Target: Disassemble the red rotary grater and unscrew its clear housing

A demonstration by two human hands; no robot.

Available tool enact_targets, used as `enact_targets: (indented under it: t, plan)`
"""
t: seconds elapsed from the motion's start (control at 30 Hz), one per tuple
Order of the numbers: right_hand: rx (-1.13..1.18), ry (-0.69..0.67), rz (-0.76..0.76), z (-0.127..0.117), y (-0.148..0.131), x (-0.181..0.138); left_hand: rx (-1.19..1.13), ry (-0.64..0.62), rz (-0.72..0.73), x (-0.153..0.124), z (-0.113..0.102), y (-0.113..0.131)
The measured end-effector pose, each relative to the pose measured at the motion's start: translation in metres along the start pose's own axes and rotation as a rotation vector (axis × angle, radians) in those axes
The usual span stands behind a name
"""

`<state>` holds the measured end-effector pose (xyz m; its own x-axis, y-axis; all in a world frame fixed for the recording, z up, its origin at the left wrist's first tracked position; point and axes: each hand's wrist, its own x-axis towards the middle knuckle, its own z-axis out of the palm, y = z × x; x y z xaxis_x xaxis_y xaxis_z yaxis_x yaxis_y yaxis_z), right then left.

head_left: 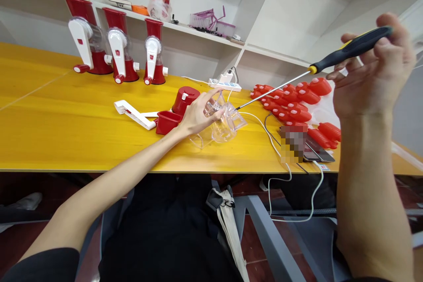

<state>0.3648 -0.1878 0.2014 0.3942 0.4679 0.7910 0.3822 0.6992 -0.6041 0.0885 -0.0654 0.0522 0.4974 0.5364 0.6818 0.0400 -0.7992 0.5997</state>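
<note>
My left hand (201, 114) is closed on a clear plastic housing (224, 128), which lies tilted on the yellow table. In my right hand (373, 61), raised at the right, is a long screwdriver (346, 53) with a black and yellow handle. Its thin shaft slants down to the left, and the tip meets the clear housing; whether a screw sits there is too small to tell. Just left of my left hand are a red round base (185, 99), a red hopper (168, 122) and a white crank handle (135, 114).
Three red and white rotary graters (153, 53) stand at the back left. A power strip (224, 84) and white cables lie behind the housing. Several red plastic parts (297, 101) are piled at the right, near a dark tablet-like device (317, 152). Shelves run along the back.
</note>
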Motion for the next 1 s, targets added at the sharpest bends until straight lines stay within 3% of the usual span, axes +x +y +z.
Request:
enact_targets:
  t: [0.23,0.53,1.0]
  plan:
    - [0.030,0.026,-0.069,0.004,0.010,0.004,-0.003,0.002,-0.012,0.000,0.001,0.000]
    - [0.029,0.180,0.029,0.008,0.009,0.004,0.002,-0.003,-0.017,-0.002,0.000,0.001]
    - [0.010,0.265,0.227,0.025,-0.002,-0.006,0.023,-0.005,0.001,-0.002,0.000,0.002]
